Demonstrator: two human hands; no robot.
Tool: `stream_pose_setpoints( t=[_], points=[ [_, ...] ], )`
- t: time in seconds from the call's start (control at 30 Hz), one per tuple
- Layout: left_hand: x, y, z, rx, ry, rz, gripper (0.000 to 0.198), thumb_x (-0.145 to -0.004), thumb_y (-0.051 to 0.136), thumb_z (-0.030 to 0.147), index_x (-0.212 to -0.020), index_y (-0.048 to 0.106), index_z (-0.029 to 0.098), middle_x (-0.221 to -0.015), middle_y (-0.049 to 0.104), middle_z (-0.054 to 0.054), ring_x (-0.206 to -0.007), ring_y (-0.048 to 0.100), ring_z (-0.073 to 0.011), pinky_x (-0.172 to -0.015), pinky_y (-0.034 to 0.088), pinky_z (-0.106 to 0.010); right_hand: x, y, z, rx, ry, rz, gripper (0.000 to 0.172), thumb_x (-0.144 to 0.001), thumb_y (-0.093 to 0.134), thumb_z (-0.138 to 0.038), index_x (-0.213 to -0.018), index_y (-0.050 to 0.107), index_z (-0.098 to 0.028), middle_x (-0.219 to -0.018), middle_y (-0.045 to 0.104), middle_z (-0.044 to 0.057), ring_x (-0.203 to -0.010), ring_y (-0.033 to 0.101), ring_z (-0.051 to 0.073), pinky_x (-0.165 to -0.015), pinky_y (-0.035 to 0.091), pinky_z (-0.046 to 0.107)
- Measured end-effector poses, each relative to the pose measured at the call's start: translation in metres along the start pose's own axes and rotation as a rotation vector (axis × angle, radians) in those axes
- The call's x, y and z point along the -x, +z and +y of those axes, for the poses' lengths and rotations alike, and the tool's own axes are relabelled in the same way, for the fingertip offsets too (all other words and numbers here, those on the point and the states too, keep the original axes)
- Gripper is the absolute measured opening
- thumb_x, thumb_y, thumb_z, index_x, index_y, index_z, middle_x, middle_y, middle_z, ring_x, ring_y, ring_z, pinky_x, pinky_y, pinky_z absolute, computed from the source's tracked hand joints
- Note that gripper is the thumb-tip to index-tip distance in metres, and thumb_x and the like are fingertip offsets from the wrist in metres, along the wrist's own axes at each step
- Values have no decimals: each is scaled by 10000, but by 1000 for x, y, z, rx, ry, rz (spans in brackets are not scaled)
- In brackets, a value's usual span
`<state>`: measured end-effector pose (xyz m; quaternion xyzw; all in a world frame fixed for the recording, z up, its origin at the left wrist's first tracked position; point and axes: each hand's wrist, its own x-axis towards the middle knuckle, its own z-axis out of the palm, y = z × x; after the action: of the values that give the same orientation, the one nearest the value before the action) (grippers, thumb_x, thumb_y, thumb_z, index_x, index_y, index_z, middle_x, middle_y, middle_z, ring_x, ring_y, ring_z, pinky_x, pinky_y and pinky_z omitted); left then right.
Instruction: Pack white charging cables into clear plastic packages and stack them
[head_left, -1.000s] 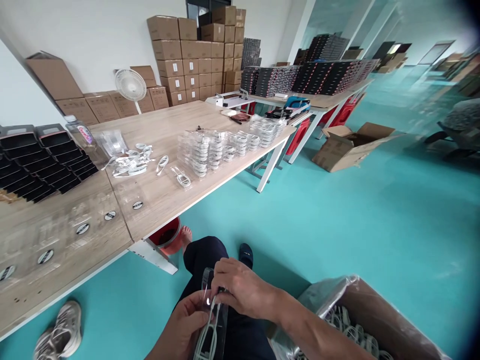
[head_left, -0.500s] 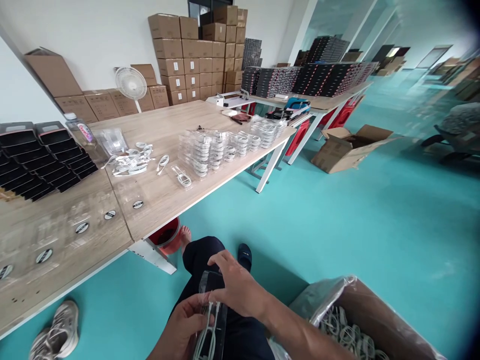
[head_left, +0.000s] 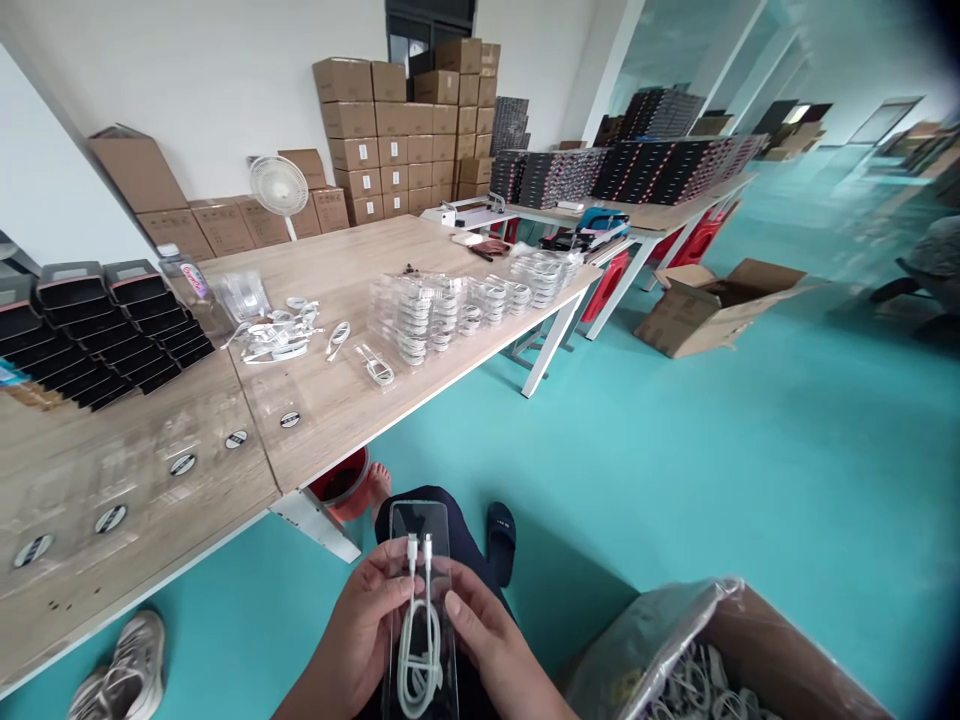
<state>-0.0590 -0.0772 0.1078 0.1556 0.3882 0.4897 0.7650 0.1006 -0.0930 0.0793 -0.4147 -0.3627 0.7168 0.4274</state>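
Clear tray (head_left: 421,517) with cable (head_left: 417,655), edges gripped by both hands (head_left: 363,615); open floor (head_left: 600,450) beyond.

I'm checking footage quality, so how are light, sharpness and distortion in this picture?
Head view: soft light, a shadow on the floor; glare on the plastic liner; the cable fairly sharp; far background hazy, right corners dark; the table stretched toward the left edge.

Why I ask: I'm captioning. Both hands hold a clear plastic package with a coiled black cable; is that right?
Not quite: the head view shows the coiled cable is white. The left hand and right hand do hold the clear plastic package.
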Motion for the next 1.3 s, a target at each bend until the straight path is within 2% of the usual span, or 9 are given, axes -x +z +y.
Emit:
stream_pose_setpoints(
  t=[0.1, 0.17, 0.33, 0.5, 0.6, 0.8, 1.0, 1.13, 1.3],
  points=[
    [-2, 4, 0, 8, 43, 13, 256, -693, 832, 205, -931, 744, 171, -778, 687, -19, -675, 611, -128, -654, 506, -255, 6, 7, -3, -107, 16, -167, 494, -797, 747, -534, -1230, 666, -310, -1118, 738, 51, -1072, 674, 271, -1021, 459, 456],
    [-2, 6, -1, -11, 67, -5, 287, -694, 836, 229, -960, 740, 176, -780, 683, -18, -693, 605, -134, -670, 508, -265, 6, 10, -6, -108, -23, -190, 514, -765, 783, -520, -1218, 678, -301, -1108, 742, 47, -1092, 662, 273, -1019, 448, 432],
    [-3, 3, -1, -178, 192, 89, 470, -636, 880, 272, -1073, 720, 209, -878, 691, -34, -820, 636, -185, -752, 516, -298, -1, 8, 2, -147, -18, -154, 475, -776, 774, -500, -1187, 680, -281, -1031, 752, 53, -979, 694, 263, -918, 490, 415],
    [-10, -4, -2, -343, 248, 193, 571, -612, 883, 274, -1146, 690, 217, -792, 630, 8, -711, 600, -153, -696, 507, -284, -4, 5, 18, -175, 12, -130, 556, -708, 823, -520, -1181, 671, -270, -929, 752, 48, -886, 708, 256, -855, 524, 408],
    [-13, -5, -8, -320, 317, 219, 608, -617, 878, 293, -1188, 682, 219, -797, 626, 2, -736, 612, -163, -727, 523, -293, -3, 10, 17, -205, 18, -51, 594, -677, 842, -535, -1180, 674, -267, -932, 757, 52, -896, 710, 264, -883, 529, 418],
    [-10, -1, -21, -111, 307, 134, 841, -662, 861, 334, -1429, 519, 283, -1132, 693, -108, -1010, 680, -291, -906, 535, -412, -9, 16, -4, -278, -48, -7, 553, -710, 839, -483, -1184, 675, -251, -1007, 763, 66, -971, 703, 268, -959, 503, 419],
    [-10, 11, -2, -32, 304, 174, 686, -605, 903, 307, -1250, 674, 271, -1242, 701, -123, -1084, 672, -319, -873, 556, -393, -16, 7, -9, -125, -79, -88, 649, -695, 861, -470, -1251, 613, -245, -945, 735, 39, -891, 676, 224, -852, 503, 350],
    [-8, 19, 13, -18, 204, 243, 554, -520, 954, 301, -1020, 727, 233, -1012, 757, -74, -928, 704, -240, -831, 565, -343, -16, 4, 5, 19, -103, -169, 674, -727, 812, -529, -1292, 588, -238, -833, 684, 3, -763, 632, 185, -730, 495, 313],
    [-2, 15, 6, -44, 154, 236, 569, -570, 927, 277, -1092, 704, 253, -875, 744, -12, -755, 697, -182, -708, 552, -298, -6, -5, 12, 325, -159, -132, 708, -769, 750, -511, -1378, 527, -227, -908, 649, 32, -773, 620, 200, -704, 537, 338]
  ],
)
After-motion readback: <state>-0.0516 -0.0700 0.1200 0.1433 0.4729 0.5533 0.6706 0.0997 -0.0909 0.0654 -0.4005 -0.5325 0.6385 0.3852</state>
